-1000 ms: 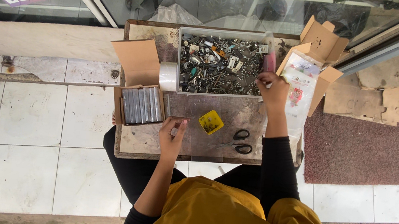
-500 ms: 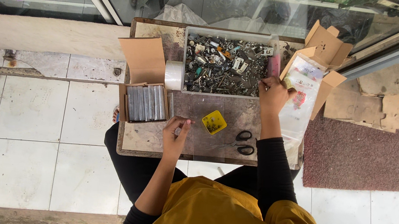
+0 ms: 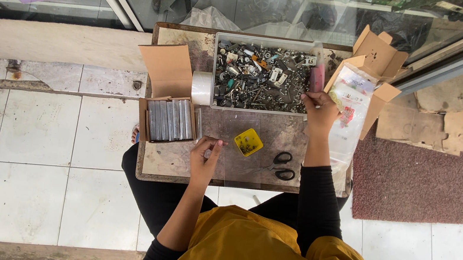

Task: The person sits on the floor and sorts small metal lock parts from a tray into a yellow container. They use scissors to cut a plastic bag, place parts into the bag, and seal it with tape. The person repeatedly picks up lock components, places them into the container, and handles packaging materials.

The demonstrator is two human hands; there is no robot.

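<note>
Left hand: the left hand [image 3: 204,157] is pinched on a small part, too small to identify, held just above the tabletop [image 3: 168,160].
Right hand: the right hand [image 3: 319,107] is closed on something small at the right edge of the clear tray [image 3: 215,56]; what it holds cannot be told.
Tray contents: mixed metal hardware [image 3: 262,79] is heaped inside.
Nearby: a yellow dish [image 3: 248,142] and black scissors [image 3: 280,165] lie between the hands; a cardboard box [image 3: 168,119] of grey strips sits to the left.
Care judged needed: 1 piece is best picked at a time, with fingertips kept low over the tabletop.
</note>
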